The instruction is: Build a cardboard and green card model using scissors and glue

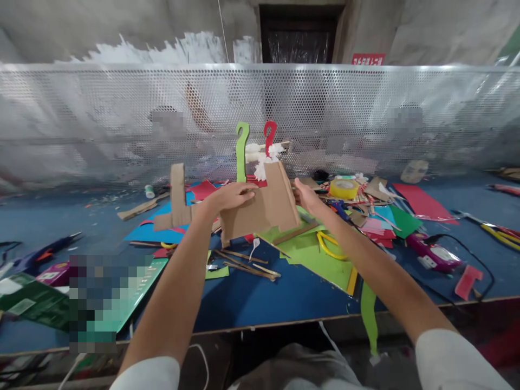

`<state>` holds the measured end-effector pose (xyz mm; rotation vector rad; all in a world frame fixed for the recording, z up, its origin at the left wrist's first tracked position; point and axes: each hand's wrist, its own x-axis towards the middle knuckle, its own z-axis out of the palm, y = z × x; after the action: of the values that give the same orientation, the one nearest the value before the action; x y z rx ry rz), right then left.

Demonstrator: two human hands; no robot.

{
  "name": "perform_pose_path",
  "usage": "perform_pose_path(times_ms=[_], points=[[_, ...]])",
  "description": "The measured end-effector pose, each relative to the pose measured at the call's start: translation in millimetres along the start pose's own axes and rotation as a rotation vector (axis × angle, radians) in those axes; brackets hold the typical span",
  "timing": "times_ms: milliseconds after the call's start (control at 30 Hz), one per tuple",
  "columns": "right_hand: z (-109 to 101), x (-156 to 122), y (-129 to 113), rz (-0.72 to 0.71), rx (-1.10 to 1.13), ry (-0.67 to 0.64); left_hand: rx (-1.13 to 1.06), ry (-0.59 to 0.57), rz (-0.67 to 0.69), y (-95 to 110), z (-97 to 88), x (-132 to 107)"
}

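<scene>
- Two bare hands meet one folded cardboard piece (pixel 247 216), which lies between them, its broad panel below the left fingers and its raised end section just beside the right fingertips.
- Left hand (pixel 233 196): closed on the panel's upper edge, fingers laid over it and pointing toward the right hand.
- Right hand (pixel 307 197): fingers bent at the outer edge of the end section; whether they pinch it or merely touch it cannot be told.
- Beyond the grip: a green hooked strip (pixel 241 151) and a red hooked strip (pixel 270 138) stand upright behind the panel, with white tufts (pixel 262 169) near the red one; any attachment to the cardboard is hidden.
- Left of the grip: an L-shaped cardboard piece (pixel 177 197), near a blue sheet (pixel 142 232).
- Below the grip: thin brown sticks (pixel 249 269) on the blue tabletop (pixel 252 309).
- Right of the grip: a yellow tape roll (pixel 344 188); nearer the wearer, a light-green sheet (pixel 314 260) partly under a yellow loop handle (pixel 325 246).
</scene>
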<state>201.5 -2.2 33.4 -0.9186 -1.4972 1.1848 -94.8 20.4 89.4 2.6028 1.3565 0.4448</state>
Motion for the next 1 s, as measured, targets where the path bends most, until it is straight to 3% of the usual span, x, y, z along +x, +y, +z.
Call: perform_pose_path(times_ms=[67,167,367,433,533,600,700,833,867,1000], points=[[-7.2,-4.4,4.0,0.086,0.002,-0.081,0.036,0.018,-0.007,-8.2,8.7,-0.5],[-14.7,-20.6,8.6,0.081,-0.105,-0.111,0.14,0.042,-0.003,-14.1,19.4,0.4],[-7.4,-38.6,8.0,0.072,-0.119,-0.125,0.279,0.16,0.004,-1.6,31.1,-0.7],[-6.4,-39.3,6.4,0.041,-0.13,-0.094,0.297,0.309,0.062,7.8,32.4,-3.4],[-11.4,-38.5,3.7,-0.043,-0.129,0.003,0.258,0.641,0.137,24.5,33.5,-10.8],[-17.0,-37.8,2.6,-0.092,-0.109,0.089,0.139,0.732,0.207,36.4,35.1,-17.5],[-23.9,-37.8,2.2,-0.129,-0.087,0.216,-0.168,0.544,0.282,51.1,44.3,-24.7],[-25.3,-39.7,3.2,-0.174,-0.066,0.262,-0.685,0.064,0.146,56.3,72.9,-18.8],[-24.5,-40.3,3.2,-0.186,-0.068,0.256,-0.779,0.019,0.101,55.5,80.9,-15.4],[-19.7,-43.1,0.6,-0.219,-0.057,0.252,-1.2,0.043,0.046,52.3,102.6,-5.9]])
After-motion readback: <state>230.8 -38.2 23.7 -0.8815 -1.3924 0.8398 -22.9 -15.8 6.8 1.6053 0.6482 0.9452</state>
